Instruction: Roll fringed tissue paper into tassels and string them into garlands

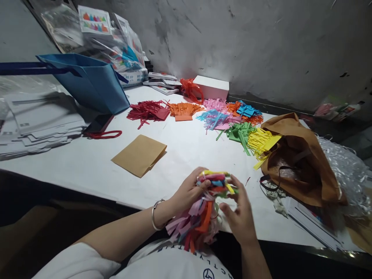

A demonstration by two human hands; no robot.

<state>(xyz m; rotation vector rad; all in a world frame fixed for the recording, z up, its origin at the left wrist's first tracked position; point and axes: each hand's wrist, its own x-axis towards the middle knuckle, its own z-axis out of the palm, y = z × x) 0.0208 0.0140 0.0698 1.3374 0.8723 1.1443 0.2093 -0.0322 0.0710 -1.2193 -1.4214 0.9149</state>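
Note:
My left hand (pixel 188 192) and my right hand (pixel 240 211) are both closed round a many-coloured bundle of fringed paper strips (pixel 203 211) at the near edge of the white table (pixel 87 162). The folded top of the bundle shows between my fingers and its pink, orange and red strips hang down toward my lap. A silver bangle (pixel 156 215) sits on my left wrist.
Piles of fringed paper lie across the far side: red (pixel 147 110), orange (pixel 183 110), pink and blue (pixel 215 114), green (pixel 240 133), yellow (pixel 261 141). A tan envelope (pixel 139 155) lies in the middle. A blue bag (pixel 90 81) stands left, a brown bag (pixel 302 162) right, a white box (pixel 211 87) behind.

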